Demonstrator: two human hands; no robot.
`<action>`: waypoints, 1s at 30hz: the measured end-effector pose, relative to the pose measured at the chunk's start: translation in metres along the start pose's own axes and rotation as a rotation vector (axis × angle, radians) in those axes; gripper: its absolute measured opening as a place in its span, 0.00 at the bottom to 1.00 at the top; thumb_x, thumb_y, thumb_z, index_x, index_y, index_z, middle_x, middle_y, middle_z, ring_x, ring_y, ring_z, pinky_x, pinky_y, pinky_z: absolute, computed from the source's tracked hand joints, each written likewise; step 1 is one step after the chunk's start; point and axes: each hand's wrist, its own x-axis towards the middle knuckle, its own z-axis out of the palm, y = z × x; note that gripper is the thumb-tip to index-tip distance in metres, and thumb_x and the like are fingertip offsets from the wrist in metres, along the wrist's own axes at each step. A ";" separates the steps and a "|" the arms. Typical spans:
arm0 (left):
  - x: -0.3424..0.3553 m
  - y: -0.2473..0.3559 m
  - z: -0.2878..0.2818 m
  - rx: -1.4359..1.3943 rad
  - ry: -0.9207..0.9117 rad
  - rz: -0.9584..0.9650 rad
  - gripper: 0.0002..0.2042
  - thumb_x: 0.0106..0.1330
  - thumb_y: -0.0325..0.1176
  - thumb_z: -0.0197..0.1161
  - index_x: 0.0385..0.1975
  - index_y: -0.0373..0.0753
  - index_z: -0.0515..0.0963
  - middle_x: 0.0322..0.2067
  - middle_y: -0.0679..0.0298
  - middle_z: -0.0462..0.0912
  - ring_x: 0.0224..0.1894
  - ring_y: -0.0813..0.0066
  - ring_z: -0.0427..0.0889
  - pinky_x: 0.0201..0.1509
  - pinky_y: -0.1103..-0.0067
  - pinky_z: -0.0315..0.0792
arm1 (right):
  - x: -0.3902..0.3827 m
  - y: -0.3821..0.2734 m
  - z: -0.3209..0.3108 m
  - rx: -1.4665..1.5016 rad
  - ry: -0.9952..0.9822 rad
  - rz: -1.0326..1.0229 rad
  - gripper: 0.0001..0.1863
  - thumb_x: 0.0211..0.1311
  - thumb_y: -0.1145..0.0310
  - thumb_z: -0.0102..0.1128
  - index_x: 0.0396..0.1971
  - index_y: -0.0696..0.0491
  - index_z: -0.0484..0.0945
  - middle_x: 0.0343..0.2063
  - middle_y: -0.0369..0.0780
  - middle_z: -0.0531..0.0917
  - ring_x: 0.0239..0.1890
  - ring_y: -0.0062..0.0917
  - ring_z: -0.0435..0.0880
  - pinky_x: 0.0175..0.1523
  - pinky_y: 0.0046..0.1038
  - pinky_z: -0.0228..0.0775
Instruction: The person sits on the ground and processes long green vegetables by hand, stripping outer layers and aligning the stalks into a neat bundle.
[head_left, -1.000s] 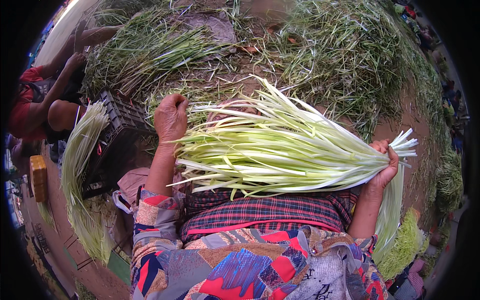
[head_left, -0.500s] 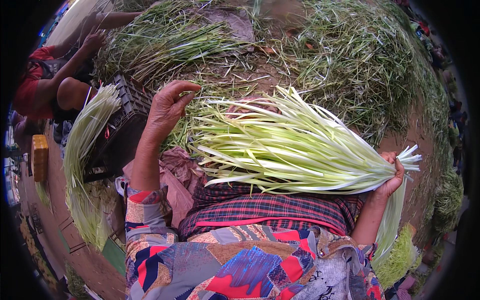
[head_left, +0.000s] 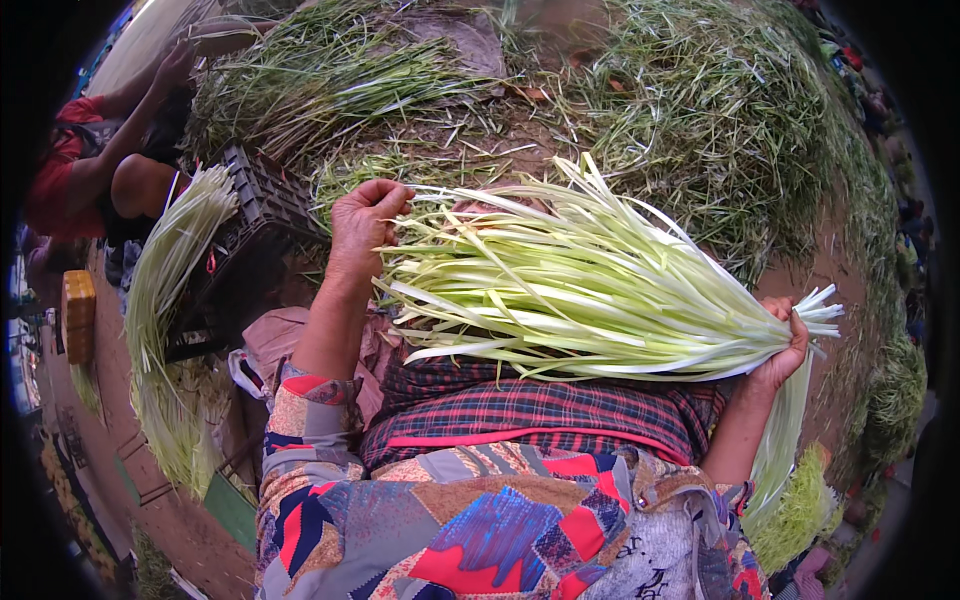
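A thick bunch of blanched chives (head_left: 570, 290), white at the stems and pale yellow-green along the leaves, lies across my lap. My right hand (head_left: 783, 350) is closed around its white stem end, and the cut ends stick out past the fingers. The loose leaves fan out to the left. At their tips, my left hand (head_left: 365, 228) is closed in a pinch, thumb and forefinger together on the end of a leaf. More pale leaves hang below my right hand.
At the left, a black plastic crate (head_left: 265, 195) stands beside another long bunch of chives (head_left: 160, 330). A person in red (head_left: 75, 165) sits beyond it. Heaps of green leaf scraps (head_left: 720, 130) cover the far ground. A yellow box (head_left: 78, 315) is at far left.
My left hand has moved right and slightly down to the leaf tips, and its raised, curled fingers have closed on one. My right hand keeps its hold on the stems.
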 end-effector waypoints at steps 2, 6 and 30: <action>0.006 -0.006 -0.020 -0.020 0.057 0.118 0.06 0.62 0.31 0.63 0.32 0.35 0.80 0.22 0.68 0.78 0.11 0.91 0.64 0.13 0.91 0.58 | 0.001 0.000 -0.001 0.045 -0.016 0.005 0.05 0.53 0.74 0.50 0.29 0.55 0.65 0.23 0.35 0.65 0.28 0.24 0.64 0.38 0.27 0.61; 0.019 -0.001 -0.083 -0.066 0.295 0.205 0.04 0.63 0.28 0.61 0.33 0.35 0.80 0.23 0.67 0.79 0.12 0.89 0.66 0.13 0.89 0.63 | 0.001 -0.002 -0.005 0.032 -0.018 -0.002 0.05 0.53 0.74 0.50 0.29 0.55 0.66 0.23 0.35 0.65 0.28 0.24 0.64 0.38 0.27 0.61; -0.057 0.068 0.071 1.064 -0.300 0.771 0.07 0.49 0.27 0.68 0.29 0.41 0.80 0.27 0.63 0.77 0.31 0.63 0.80 0.34 0.73 0.73 | -0.001 -0.005 -0.006 0.069 -0.047 0.004 0.06 0.52 0.74 0.50 0.29 0.56 0.66 0.24 0.37 0.68 0.30 0.27 0.67 0.41 0.30 0.63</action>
